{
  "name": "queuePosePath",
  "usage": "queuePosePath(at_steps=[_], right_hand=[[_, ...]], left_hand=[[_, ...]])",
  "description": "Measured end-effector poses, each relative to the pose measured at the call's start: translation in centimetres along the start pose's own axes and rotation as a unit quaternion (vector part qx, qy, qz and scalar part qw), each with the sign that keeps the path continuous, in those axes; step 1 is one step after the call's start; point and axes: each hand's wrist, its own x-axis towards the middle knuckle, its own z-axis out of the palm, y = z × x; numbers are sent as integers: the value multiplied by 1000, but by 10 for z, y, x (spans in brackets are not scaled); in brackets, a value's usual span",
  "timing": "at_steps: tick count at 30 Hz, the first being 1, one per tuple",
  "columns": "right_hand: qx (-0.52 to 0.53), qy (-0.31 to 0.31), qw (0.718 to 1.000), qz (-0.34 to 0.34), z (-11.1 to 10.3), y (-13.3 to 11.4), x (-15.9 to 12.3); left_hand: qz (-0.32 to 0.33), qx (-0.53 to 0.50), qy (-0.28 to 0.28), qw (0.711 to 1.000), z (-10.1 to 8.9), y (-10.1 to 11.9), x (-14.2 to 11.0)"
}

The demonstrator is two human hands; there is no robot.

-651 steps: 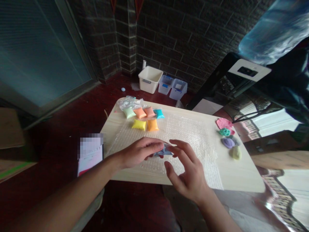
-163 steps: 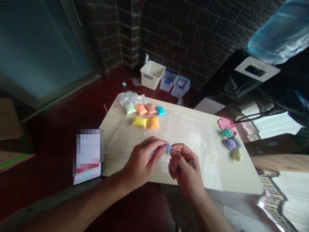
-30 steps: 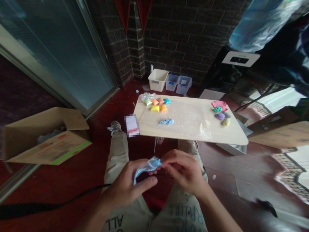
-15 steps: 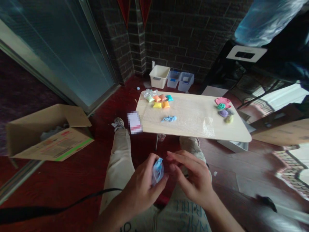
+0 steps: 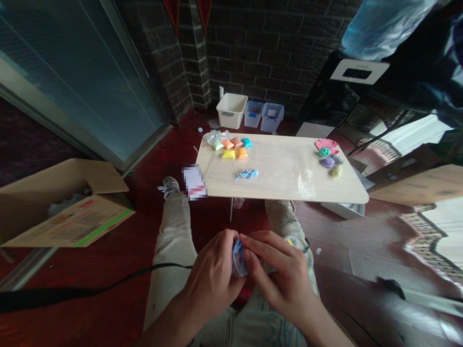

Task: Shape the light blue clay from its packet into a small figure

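Over my lap, my left hand [image 5: 215,267] is closed round a small clear plastic bag [image 5: 239,262] with light blue clay clinging inside it. My right hand [image 5: 277,267] pinches at the bag's upper edge with thumb and fingertips, touching the blue clay. On the bubble wrap [image 5: 278,166] spread over the table [image 5: 340,188] lies a stringy lump of blue clay [image 5: 248,174]. Several filled bags of coloured clay, among them a yellow bag [image 5: 228,154] and an orange bag [image 5: 241,153], sit at the table's far left.
Shaped clay pieces, including a pink one [image 5: 327,145] and a purple one [image 5: 328,162], stand at the table's right end. A phone-like slab [image 5: 194,182] is by its left edge. An opened cardboard box [image 5: 68,205] is on the floor at left; a white bin [image 5: 231,111] stands behind.
Half a second ago my right hand was apart from the bag; now its fingertips are on it. Earlier the hands worked over the table; the blue lump now lies on the bubble wrap.
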Motion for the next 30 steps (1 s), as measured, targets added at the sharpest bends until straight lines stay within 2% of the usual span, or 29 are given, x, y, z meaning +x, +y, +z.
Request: queuePosePath(at_steps=[4,10,14,25,30], right_hand=[[-15,-3,1000,-23,-2,-1,-3],[-47,-17,998,-39,-5,-1,-7],[-60,-21,997,-46,-7,-1,-8],[-45,-51,998,3,-9,-4,-3],[-100,-56,993,-42,-8,-4,-5]], left_hand=[[8,12,9,1000,-1,2,-1],[-11,1,-6,1000,-1,4,-2],[3,12,10,1000,0,4,-1],[62,75,41,994,5,-2,4],[51,70,38,996,5,-3,2]])
